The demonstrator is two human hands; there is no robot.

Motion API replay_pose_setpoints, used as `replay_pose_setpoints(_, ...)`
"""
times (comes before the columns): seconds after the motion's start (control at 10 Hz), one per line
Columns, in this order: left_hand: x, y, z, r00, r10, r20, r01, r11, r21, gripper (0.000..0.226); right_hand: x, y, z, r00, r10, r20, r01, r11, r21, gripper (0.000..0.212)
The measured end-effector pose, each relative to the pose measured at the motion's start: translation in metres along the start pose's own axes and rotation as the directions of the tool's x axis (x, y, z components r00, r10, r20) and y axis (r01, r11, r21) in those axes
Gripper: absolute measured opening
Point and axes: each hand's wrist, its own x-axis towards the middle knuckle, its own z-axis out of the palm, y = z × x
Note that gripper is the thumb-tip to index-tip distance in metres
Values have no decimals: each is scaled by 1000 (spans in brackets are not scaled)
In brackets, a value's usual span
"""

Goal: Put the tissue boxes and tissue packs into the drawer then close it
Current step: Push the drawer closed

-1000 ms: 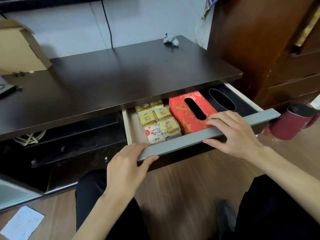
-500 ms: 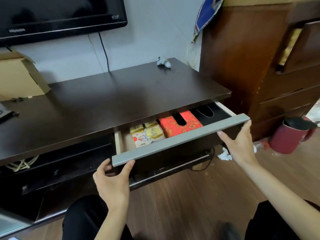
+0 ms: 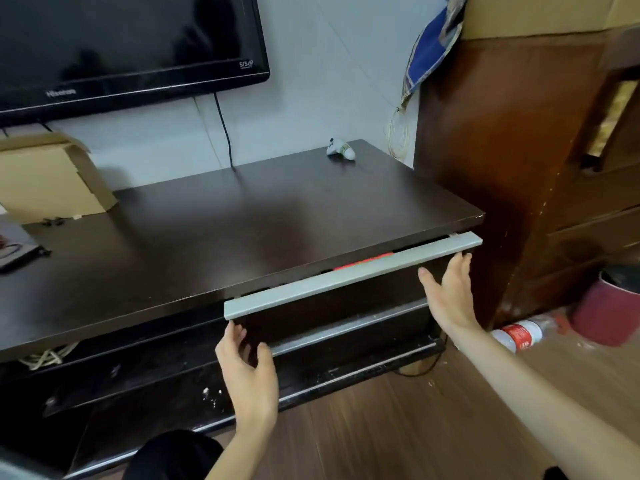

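The drawer (image 3: 353,277) with its grey front strip stands out only a narrow gap from the dark TV stand (image 3: 242,220). Through that gap shows a thin sliver of the red tissue box (image 3: 367,261); the other box and the tissue packs are hidden. My left hand (image 3: 247,367) is below the drawer's left end, fingers straight and reaching up to the dark front panel. My right hand (image 3: 448,294) lies flat with straight fingers against the drawer's right end, just under the grey strip.
A black TV (image 3: 121,50) hangs above the stand. A cardboard box (image 3: 52,178) sits at the back left and a small white toy (image 3: 341,150) at the back right. A brown wooden cabinet (image 3: 519,168), a plastic bottle (image 3: 519,336) and a red bin (image 3: 609,313) are to the right.
The drawer has slid inward from half open to almost shut, hiding the tissue packs and boxes. Both hands moved from the top edge to the front, and my view pulled back.
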Motion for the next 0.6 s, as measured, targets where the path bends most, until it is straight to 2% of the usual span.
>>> replay_pose_setpoints(0.1, 3, -7, 1, 983, 59, 176, -90, 981, 171, 73, 4, -4, 9, 998, -19, 55, 20, 1000, -16, 80)
replay_pose_setpoints(0.2, 11, -8, 6, 945, 82, 317, -170, 950, 262, 83, 10, -7, 17, 992, -32, 122, 39, 998, -57, 78)
replay_pose_setpoints(0.4, 40, -8, 9, 909, -44, 414, -120, 925, 361, 84, 16, -14, 33, 959, -44, 281, 80, 990, -118, 76)
replay_pose_setpoints(0.5, 45, -8, 5, 892, -51, 450, -125, 927, 355, 76, 17, -13, 34, 957, -13, 290, 54, 989, -134, 76)
replay_pose_setpoints(0.6, 49, -8, -4, 903, -31, 429, -138, 924, 358, 59, 15, -9, 28, 964, -4, 266, 26, 996, -80, 68)
